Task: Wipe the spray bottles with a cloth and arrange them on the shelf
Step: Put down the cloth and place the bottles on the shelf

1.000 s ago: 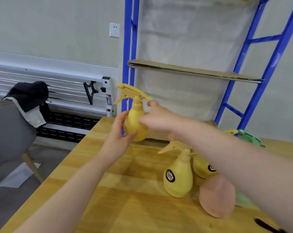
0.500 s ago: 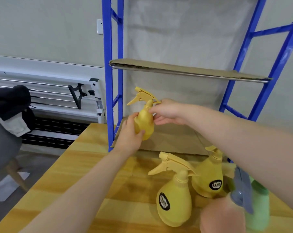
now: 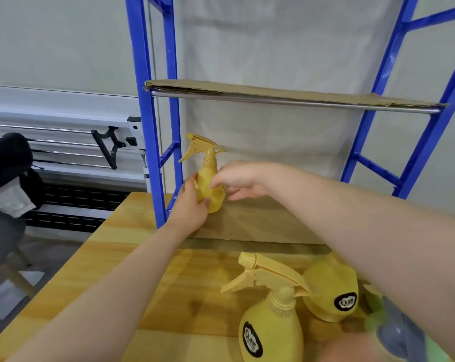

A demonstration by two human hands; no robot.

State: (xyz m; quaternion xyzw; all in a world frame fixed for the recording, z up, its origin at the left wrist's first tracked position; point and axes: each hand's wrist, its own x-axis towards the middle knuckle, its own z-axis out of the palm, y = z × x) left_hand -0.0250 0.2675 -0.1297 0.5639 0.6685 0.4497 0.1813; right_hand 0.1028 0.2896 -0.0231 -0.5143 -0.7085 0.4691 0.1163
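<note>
- Bottle (image 3: 210, 188), yellow spray type, upright on the cardboard-lined lower shelf (image 3: 260, 220) of the blue rack, at its left end just beside the left upright (image 3: 153, 126). Long axis vertical; trigger head points left, toward that post.
- Left hand (image 3: 192, 205): I read its grip as wrapped round the bottle's lower body from the near-left side, thumb across the front, fingers behind. Base looks down on the cardboard, though the exact contact line is partly hidden by the hand.
- Right hand (image 3: 238, 182): fingers loosely spread just beside the bottle's right shoulder, at most brushing it; I cannot tell whether they touch. It holds nothing.
- Key relation, as I judge it: the bottle sits ahead of and slightly right of the left grip, so release means opening that hand and drawing it back toward me and leftward, clear of the post. The left hand is the one carrying the load; the right only steadies.
- Remaining stock on the bench (image 3: 116, 257): second yellow bottle (image 3: 270, 325) standing near the front edge, third yellow bottle (image 3: 330, 293) behind it, partly hidden by my right forearm, and a green bottle with a grey head (image 3: 393, 333), blurred at lower right.
- Upper shelf (image 3: 286, 96), cardboard-topped, carries nothing I can see.
- Cloth: not identifiable in this view.
</note>
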